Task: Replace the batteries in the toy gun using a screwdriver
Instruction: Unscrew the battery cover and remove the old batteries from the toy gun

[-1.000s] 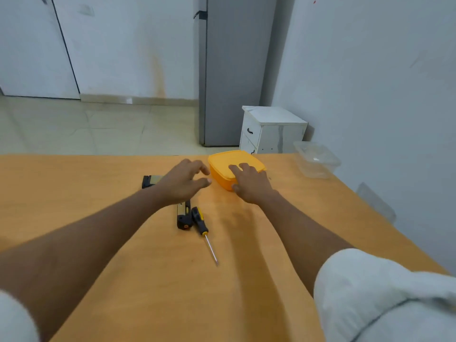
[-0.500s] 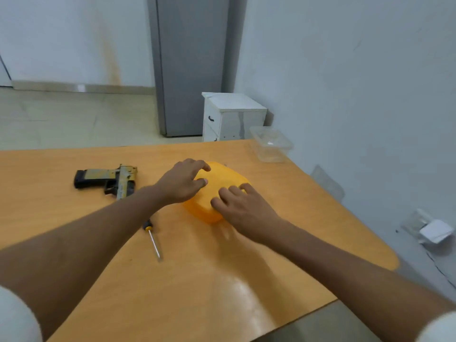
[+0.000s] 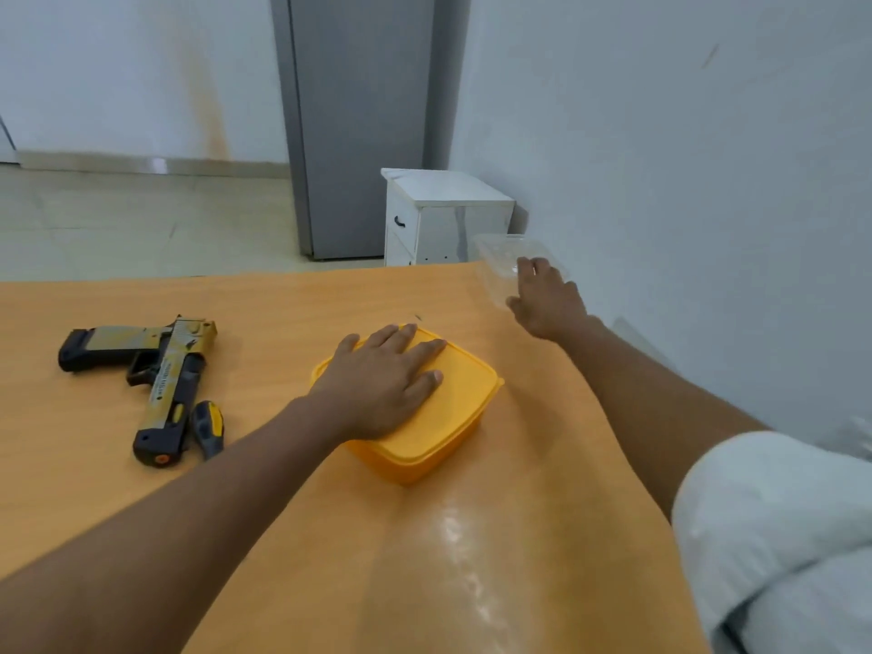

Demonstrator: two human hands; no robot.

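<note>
A gold and black toy gun (image 3: 155, 375) lies on the orange table (image 3: 283, 304) at the left. The black and yellow handle of a screwdriver (image 3: 207, 427) shows beside the gun's muzzle; my left forearm hides its shaft. My left hand (image 3: 377, 384) rests flat, fingers straight, on the lid of a yellow lidded box (image 3: 453, 417) in the middle of the table. My right hand (image 3: 542, 299) reaches to the far right corner and touches a clear plastic container (image 3: 500, 257); its fingers are partly hidden behind the container's wall.
A white wall runs close along the table's right edge. Beyond the far edge stand a small white cabinet (image 3: 443, 214) and a tall grey fridge (image 3: 358, 125) on a tiled floor.
My right hand left the yellow box and went out to the clear container at the far right. My left hand flattened on the box lid. The view moved closer.
</note>
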